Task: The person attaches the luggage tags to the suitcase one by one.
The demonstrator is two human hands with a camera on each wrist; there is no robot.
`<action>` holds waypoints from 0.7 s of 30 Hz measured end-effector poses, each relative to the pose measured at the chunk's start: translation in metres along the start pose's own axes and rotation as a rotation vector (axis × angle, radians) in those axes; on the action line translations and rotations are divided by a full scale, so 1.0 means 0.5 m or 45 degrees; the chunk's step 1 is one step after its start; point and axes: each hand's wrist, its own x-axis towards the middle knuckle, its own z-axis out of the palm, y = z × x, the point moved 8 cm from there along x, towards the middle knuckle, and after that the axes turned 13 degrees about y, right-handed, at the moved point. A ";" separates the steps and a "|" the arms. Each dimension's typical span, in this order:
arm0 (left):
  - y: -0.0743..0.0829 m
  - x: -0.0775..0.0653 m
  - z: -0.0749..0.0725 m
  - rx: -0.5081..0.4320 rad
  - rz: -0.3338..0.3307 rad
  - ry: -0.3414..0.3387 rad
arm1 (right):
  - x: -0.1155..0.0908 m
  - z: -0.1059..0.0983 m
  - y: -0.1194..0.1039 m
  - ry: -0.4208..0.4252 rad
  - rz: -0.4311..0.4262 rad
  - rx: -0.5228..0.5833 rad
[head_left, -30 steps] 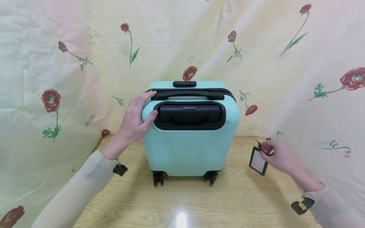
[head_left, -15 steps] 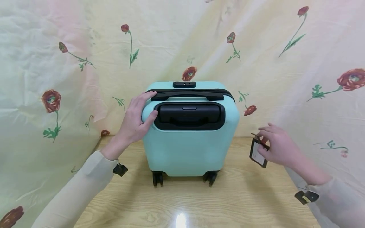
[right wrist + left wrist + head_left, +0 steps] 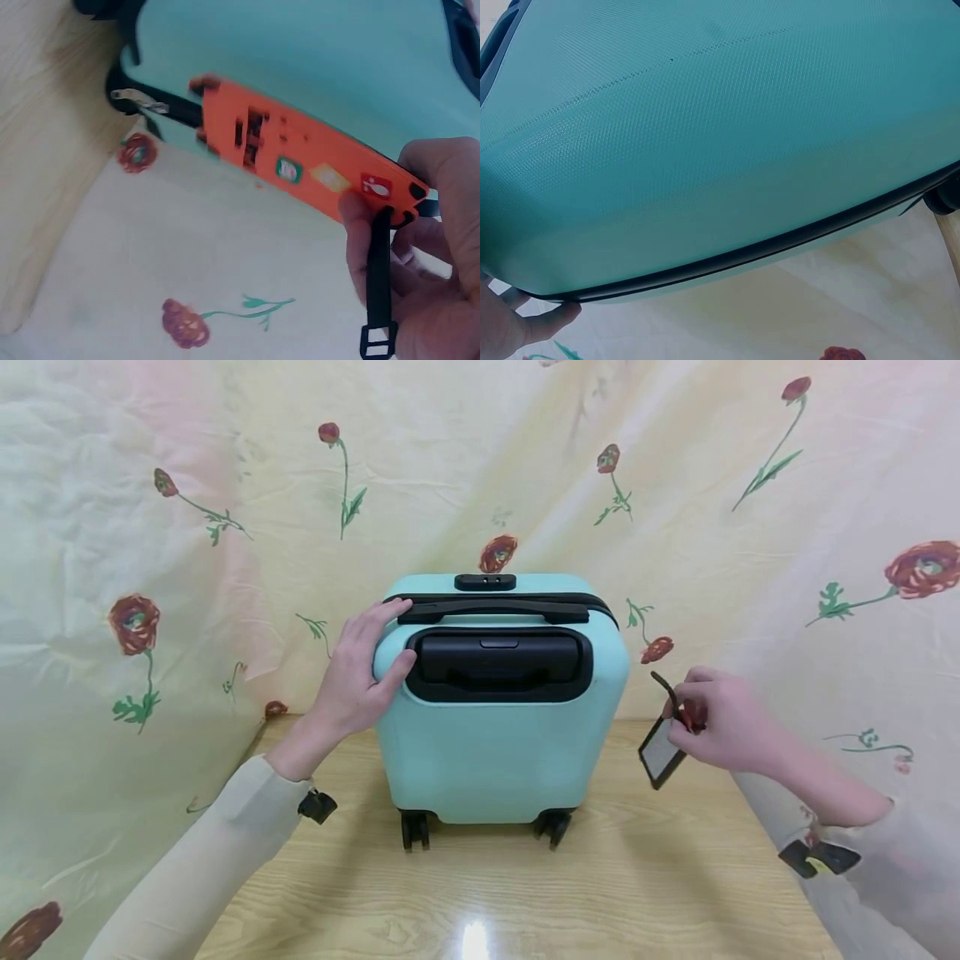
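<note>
A mint-green suitcase [image 3: 487, 760] stands upright on its wheels in the head view, its black handle [image 3: 495, 607] across the top edge. My left hand [image 3: 360, 672] rests on its upper left corner, fingers on the top and thumb beside the black recess. In the left wrist view, fingertips [image 3: 551, 319] touch the shell near the dark seam. To the right of the suitcase, my right hand [image 3: 723, 718] pinches a luggage tag [image 3: 662, 752] by one end, above the floor. The right wrist view shows its orange printed face [image 3: 300, 154] and a black buckled strap [image 3: 379, 281] hanging down.
Pale floral cloth [image 3: 420, 468] hangs behind the suitcase and along both sides. Light wood-look flooring [image 3: 480, 893] lies beneath. The suitcase's black wheels [image 3: 555, 827] show at the bottom, and a zipper pull [image 3: 139, 99] shows near its lower end.
My right hand has risen and come slightly nearer the suitcase with the luggage tag, which now tilts more and hangs farther left. My left hand and the suitcase have stayed in place.
</note>
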 end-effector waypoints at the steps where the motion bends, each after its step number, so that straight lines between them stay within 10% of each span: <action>1: 0.000 0.000 0.000 0.000 -0.001 0.001 | 0.004 -0.002 0.000 -0.025 0.037 0.025; 10: 0.000 -0.001 -0.002 -0.004 -0.006 -0.004 | 0.014 0.010 0.015 -0.431 0.465 0.189; 21: 0.000 0.000 0.000 -0.008 -0.011 -0.013 | 0.030 -0.024 -0.005 -0.479 0.687 0.453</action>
